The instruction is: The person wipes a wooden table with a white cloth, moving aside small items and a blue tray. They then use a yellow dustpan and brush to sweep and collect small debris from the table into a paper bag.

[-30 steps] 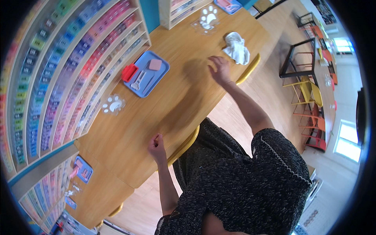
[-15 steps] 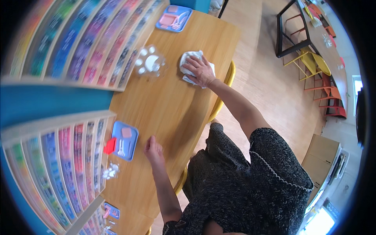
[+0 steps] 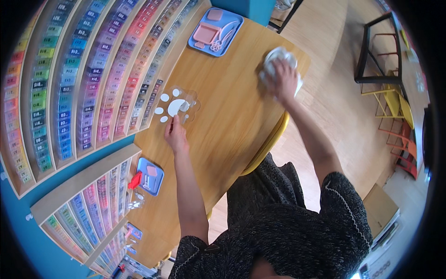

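From where I stand, the nearest thing is the person's dark speckled clothing (image 3: 278, 237), bent toward the wooden table (image 3: 223, 116). The left hand (image 3: 177, 136) has its fingertips drawn together at the edge of a clear paw-shaped piece with white pads (image 3: 174, 108), which lies beside the rack; whether they pinch it or just touch it, I can't tell. The right hand (image 3: 282, 81) lies over a crumpled white cloth (image 3: 274, 55), its fingers extended across the top rather than wrapped round it (both are a bit blurred). That cloth is near the table's far end, close to the edge with the yellow chair (image 3: 265, 148). Beyond the paw piece, a blue tray (image 3: 232, 21) carries pink pieces. Wooden racks (image 3: 83, 181) of small coloured boxes line the other side. Farther off across the floor stand a black frame (image 3: 381, 80) and several yellow, orange and red chairs.
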`<action>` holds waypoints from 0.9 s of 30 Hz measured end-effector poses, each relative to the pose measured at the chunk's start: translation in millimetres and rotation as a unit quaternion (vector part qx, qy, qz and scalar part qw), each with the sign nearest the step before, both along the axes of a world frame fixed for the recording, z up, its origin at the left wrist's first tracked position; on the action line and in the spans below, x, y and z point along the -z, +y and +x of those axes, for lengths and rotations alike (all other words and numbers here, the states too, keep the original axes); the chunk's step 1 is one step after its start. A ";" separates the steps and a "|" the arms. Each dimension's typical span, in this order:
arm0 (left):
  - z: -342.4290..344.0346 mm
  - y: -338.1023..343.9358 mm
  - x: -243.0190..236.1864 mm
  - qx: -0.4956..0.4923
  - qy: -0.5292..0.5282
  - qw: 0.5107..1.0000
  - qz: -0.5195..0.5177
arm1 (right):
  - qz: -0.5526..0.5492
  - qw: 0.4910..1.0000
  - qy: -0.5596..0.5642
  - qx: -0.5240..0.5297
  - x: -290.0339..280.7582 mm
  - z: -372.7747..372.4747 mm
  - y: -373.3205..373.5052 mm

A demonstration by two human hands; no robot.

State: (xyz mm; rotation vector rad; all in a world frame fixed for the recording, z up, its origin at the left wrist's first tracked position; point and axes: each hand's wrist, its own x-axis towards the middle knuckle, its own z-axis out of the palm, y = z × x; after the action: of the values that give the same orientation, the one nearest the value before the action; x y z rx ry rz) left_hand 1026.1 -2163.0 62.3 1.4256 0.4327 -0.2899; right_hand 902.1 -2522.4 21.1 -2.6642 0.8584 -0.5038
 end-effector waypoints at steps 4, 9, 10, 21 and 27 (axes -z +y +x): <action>-6.2 6.1 6.0 -0.005 -0.016 1.000 0.026 | 0.028 0.987 0.007 -0.158 -18.2 -18.8 90.6; -35.9 27.7 14.0 -0.031 -0.036 0.988 0.145 | 0.050 0.966 -0.008 -0.252 -19.9 33.1 115.6; -50.0 36.7 10.6 -0.030 -0.027 0.990 0.132 | 0.049 0.964 -0.021 -0.261 -18.0 49.7 121.6; -213.4 138.3 -52.4 -0.137 0.082 0.987 0.022 | 0.103 0.917 0.033 -0.384 -10.8 148.5 298.4; -281.0 176.6 -80.8 -0.226 0.060 0.972 0.003 | 0.070 0.844 0.038 -0.530 -10.6 123.8 410.6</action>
State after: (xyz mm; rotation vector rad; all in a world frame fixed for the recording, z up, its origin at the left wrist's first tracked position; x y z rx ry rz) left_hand 745.0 -1986.3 143.2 1.2780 0.8421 -0.0043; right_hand 1025.9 -2111.8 31.7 -2.5228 -0.5954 -0.0348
